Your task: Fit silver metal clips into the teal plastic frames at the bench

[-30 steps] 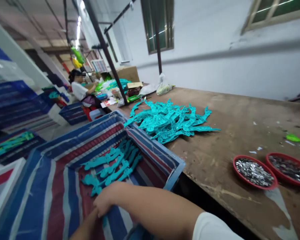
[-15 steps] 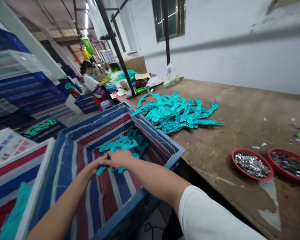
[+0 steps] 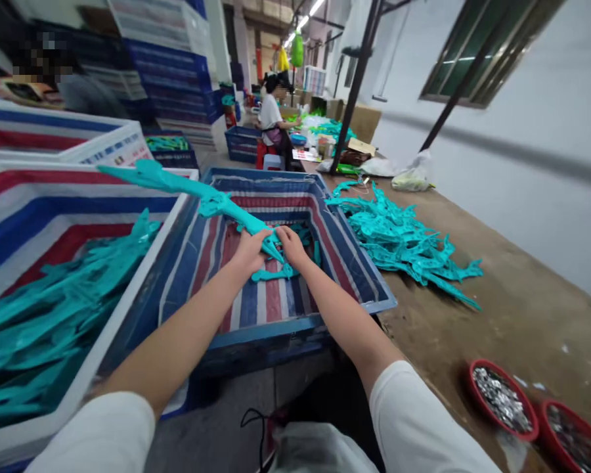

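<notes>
My left hand (image 3: 253,252) is closed around the lower end of a long turquoise plastic piece (image 3: 219,202). My right hand (image 3: 291,248) pinches the same end from the other side; its fingertips are partly hidden. The piece slants up to the left, its far end reaching over the rim of the white crate. Both hands are over a blue crate (image 3: 389,303) lined with striped cloth. Smaller turquoise pieces (image 3: 285,270) lie inside it, beneath my hands.
At left, a white crate (image 3: 190,177) contains long turquoise pieces (image 3: 73,289). Turquoise parts (image 3: 404,236) are heaped on the brown table (image 3: 536,282), near red bowls (image 3: 534,427) of small metal parts. Two people (image 3: 270,112) are farther back.
The view has swung left. My hands have come up from low in the blue crate, and the long turquoise piece now shows in them, with more of the white crate visible.
</notes>
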{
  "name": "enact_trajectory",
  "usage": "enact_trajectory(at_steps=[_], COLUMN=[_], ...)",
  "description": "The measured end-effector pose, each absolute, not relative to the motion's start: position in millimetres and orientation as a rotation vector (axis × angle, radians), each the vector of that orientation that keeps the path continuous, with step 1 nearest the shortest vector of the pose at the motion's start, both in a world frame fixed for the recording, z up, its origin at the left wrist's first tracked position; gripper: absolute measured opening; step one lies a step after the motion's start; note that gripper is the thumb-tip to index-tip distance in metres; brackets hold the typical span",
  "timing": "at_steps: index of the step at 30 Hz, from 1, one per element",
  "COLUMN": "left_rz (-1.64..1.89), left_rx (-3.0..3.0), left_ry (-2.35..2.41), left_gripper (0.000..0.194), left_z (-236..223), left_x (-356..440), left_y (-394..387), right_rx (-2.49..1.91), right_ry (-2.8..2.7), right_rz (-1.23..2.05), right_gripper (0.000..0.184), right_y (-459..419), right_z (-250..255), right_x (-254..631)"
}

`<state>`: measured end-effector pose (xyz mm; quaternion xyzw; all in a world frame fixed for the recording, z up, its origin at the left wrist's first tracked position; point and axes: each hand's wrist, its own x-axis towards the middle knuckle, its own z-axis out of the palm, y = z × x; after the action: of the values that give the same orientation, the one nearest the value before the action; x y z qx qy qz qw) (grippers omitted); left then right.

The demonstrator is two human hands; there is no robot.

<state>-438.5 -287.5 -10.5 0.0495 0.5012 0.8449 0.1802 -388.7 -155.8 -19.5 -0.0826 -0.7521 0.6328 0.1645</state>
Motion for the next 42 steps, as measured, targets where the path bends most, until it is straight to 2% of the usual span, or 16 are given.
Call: enact_trajectory(at_steps=[5,8,11,18,26,31,34,38,42], left_rz=[2.484,2.539,2.551,2.506,2.404,2.381,2.434,2.607,2.777], left_rx=[0.048,0.062,0.075,0.02,0.161,0.122,0.044,-0.117,-0.358], left_ry=[1.504,1.536,1.528,1.563,1.609,1.61,1.602,1.584,1.581], left_gripper=[0.081,0.074,0.065,0.07,0.06,0.048,0.039,0.034,0.042], left_z=[-14,-10,-9,-16,-5,-6,-3,6,14], left_x=[-449,-454,-456,-479,-490,-488,-492,-506,-530], left_y=[-289,-290,-286,-296,-314,-313,-314,-326,-349], right_rx=[-0.202,-0.175,-0.153,-0.246,-0.403,-0.423,-0.433,-0.47,-0.557], right_ry=[-2.064,-2.003,-1.951,-1.687,-1.29,-1.094,-1.032,-1.037,-1.079], right_rz=[1.829,1.84,1.866,1.88,2.003,2.078,2.091,2.088,2.058], right_gripper=[0.048,0.051,0.05,0.043,0.045,0.028,0.025,0.028,0.042], right_y=[-156,-156,-158,-147,-123,-110,-98,-87,-85], right_z=[-26,-23,-21,-14,-7,2,7,6,2], right_x=[-391,-390,-387,-388,-395,-396,-391,-387,-389])
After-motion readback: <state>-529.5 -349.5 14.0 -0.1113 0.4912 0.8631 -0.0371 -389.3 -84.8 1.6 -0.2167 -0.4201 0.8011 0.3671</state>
